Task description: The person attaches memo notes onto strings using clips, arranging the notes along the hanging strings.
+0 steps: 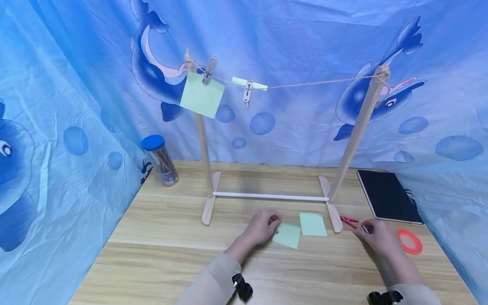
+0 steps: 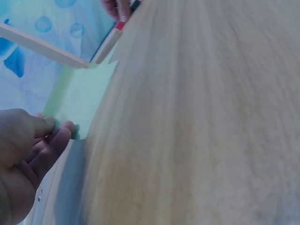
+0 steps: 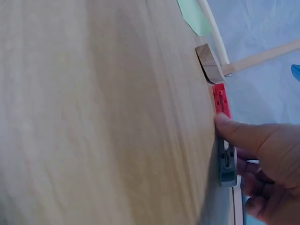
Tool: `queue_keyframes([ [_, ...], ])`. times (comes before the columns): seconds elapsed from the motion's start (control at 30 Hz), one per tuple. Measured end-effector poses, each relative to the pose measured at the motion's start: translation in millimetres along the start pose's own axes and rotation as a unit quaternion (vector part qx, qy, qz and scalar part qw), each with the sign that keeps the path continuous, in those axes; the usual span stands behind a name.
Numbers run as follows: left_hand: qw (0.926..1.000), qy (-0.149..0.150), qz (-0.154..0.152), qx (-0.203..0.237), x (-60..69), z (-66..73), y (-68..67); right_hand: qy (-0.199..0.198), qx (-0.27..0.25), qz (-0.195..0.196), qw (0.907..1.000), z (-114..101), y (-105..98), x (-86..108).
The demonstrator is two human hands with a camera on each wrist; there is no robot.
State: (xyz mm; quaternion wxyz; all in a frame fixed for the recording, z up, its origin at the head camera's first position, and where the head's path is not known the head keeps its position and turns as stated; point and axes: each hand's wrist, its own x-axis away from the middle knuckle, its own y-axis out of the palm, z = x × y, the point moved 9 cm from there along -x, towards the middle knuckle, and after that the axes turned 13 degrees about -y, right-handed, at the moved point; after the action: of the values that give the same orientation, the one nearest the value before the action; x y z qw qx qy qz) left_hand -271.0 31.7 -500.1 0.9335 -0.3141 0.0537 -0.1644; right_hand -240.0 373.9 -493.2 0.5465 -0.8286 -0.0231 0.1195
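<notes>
Dolphin curtain (image 1: 305, 42) | clips (image 1: 247, 92) keep notes (image 1: 202, 95) on string (image 1: 324, 81) | left hand (image 1: 261, 227) pinches loose note (image 1: 287, 235) by edge (likely sparing its face) | right hand (image 1: 379, 238) pinches red clip (image 3: 222, 100) by end

Paper squares (image 1: 313, 224) before crossbar (image 1: 270, 196); jar (image 1: 164, 163) left, notebook (image 1: 389, 196) right.

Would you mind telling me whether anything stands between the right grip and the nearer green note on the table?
Yes, the rack's right foot and the red clip beside it are between the right grip and the nearer green note.
</notes>
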Motion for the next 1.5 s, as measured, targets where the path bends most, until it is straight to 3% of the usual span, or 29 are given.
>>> queue_keyframes([
  [0.1,0.9956,-0.025,0.018,0.088,-1.1,-4.7,-8.0,0.004,0.013,-0.003,0.9999,0.3,-2.3,0.3],
  [0.2,0.9864,-0.055,0.033,0.151,-1.2,-8.1,-15.6,0.002,0.019,0.005,0.9998,-0.9,-3.8,0.6],
  [0.27,0.9722,-0.081,0.028,0.218,-1.8,-11.5,-18.2,0.001,0.014,0.015,0.9998,-2.1,-5.4,2.0],
  [0.4,0.9285,-0.117,0.018,0.352,-2.9,-14.8,-23.5,0.006,-0.014,0.051,0.9986,-2.6,-12.9,7.3],
  [0.43,0.9211,-0.119,0.019,0.370,-3.3,-14.5,-26.0,0.008,-0.024,0.063,0.9977,-2.8,-16.4,8.8],
  [0.57,0.9093,-0.112,0.035,0.399,-6.4,-10.7,-39.9,-0.006,-0.050,0.125,0.9909,-7.3,-36.5,11.3],
  [0.7,0.8988,-0.094,0.043,0.426,-9.4,-0.4,-54.9,-0.065,-0.078,0.202,0.9741,-22.9,-61.0,9.1],
  [0.77,0.9006,-0.089,0.053,0.422,-10.0,7.2,-64.1,-0.092,-0.090,0.233,0.9640,-33.1,-72.1,7.7],
  [0.87,0.9158,-0.082,0.091,0.383,-10.5,21.5,-82.6,-0.113,-0.121,0.261,0.9512,-46.7,-86.3,3.3],
  [0.97,0.9301,-0.061,0.141,0.334,-11.0,38.1,-104.5,-0.125,-0.148,0.264,0.9447,-61.1,-99.6,-3.8],
  [1.13,0.9412,-0.006,0.182,0.285,-10.4,73.8,-139.3,-0.161,-0.182,0.255,0.9362,-90.2,-125.2,-18.5],
  [1.23,0.9444,0.030,0.190,0.267,-12.1,93.9,-156.9,-0.196,-0.210,0.255,0.9234,-109.0,-143.6,-27.0],
  [1.3,0.9451,0.056,0.194,0.257,-15.1,104.9,-166.4,-0.237,-0.216,0.265,0.9092,-124.3,-159.0,-31.9],
  [1.4,0.9461,0.094,0.199,0.238,-16.9,127.1,-180.5,-0.305,-0.223,0.292,0.8786,-149.8,-184.8,-38.5],
  [1.5,0.9469,0.117,0.204,0.219,-21.1,146.2,-192.8,-0.344,-0.250,0.306,0.8516,-173.5,-209.6,-45.5],
])
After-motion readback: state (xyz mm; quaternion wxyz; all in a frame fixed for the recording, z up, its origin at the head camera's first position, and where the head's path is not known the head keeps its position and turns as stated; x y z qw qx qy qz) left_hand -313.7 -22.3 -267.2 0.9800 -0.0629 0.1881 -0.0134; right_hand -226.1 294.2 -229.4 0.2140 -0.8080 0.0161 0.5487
